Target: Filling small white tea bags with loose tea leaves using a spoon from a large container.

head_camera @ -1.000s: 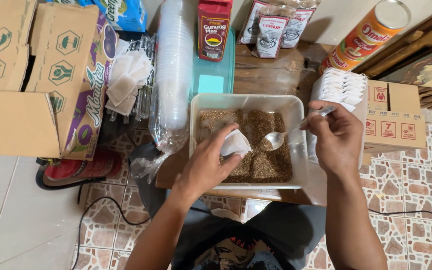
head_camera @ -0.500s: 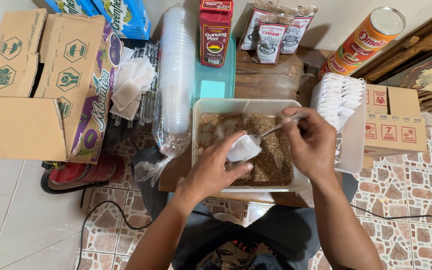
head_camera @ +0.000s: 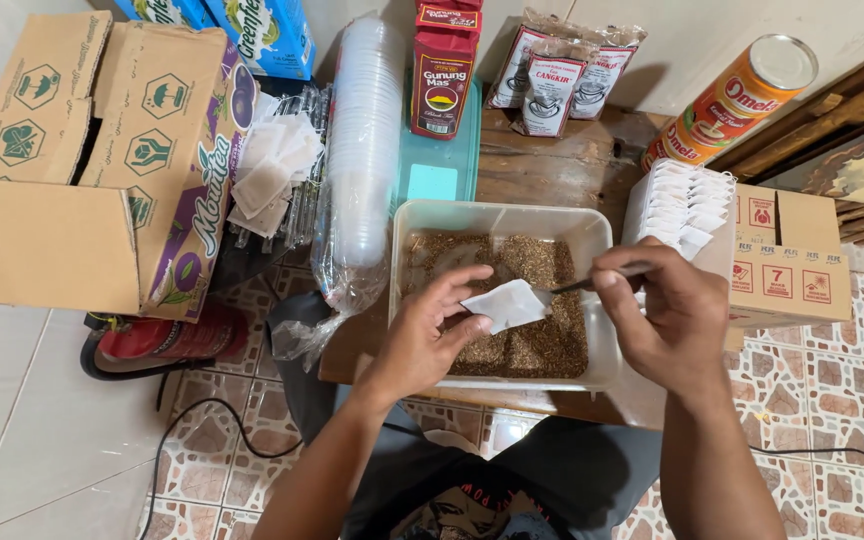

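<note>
A small white paper sachet sits at the centre of the frame, pinched at its left edge between the fingers of the left hand, with its open end turned right. Just beside that end, the right hand is closed around a metal spoon, whose tip meets the sachet. Both hover over a pale plastic tub of brown loose tea. A row of white sachets stands right of the tub, a sleeve of stacked clear cups lies to its left, and cardboard boxes fill the upper left.
</note>
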